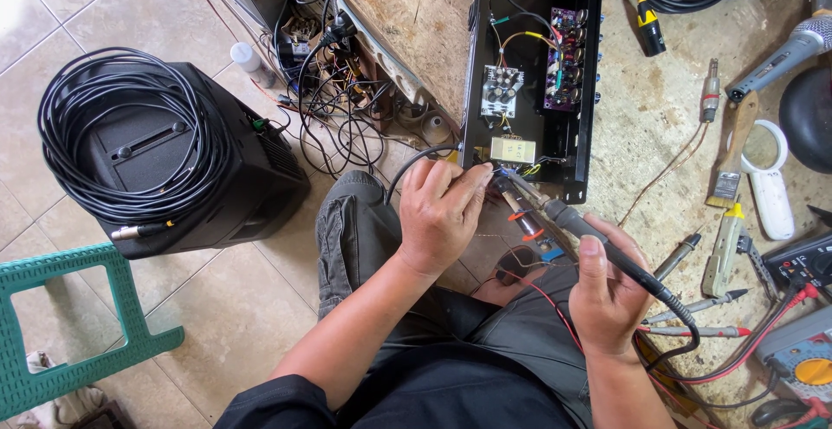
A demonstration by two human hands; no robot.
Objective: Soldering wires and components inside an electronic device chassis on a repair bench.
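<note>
My left hand [440, 212] is closed on thin wires at the near end of an open black metal chassis [592, 65] that holds several circuit boards and coloured leads. My right hand [605, 295] grips a soldering iron [568, 219] by its dark handle, the tip pointing up-left toward the wires beside my left fingers. The iron's black cord [685, 321] curls away behind my right hand. Both hands rest above my lap, in grey trousers.
A black speaker box [251, 191] with a coiled black cable [130, 130] sits on the tiled floor at left, a green plastic stool [52, 325] nearer. On the worn bench at right lie a microphone [784, 52], magnifier [767, 147], paintbrush [732, 152], probes and a multimeter [806, 355].
</note>
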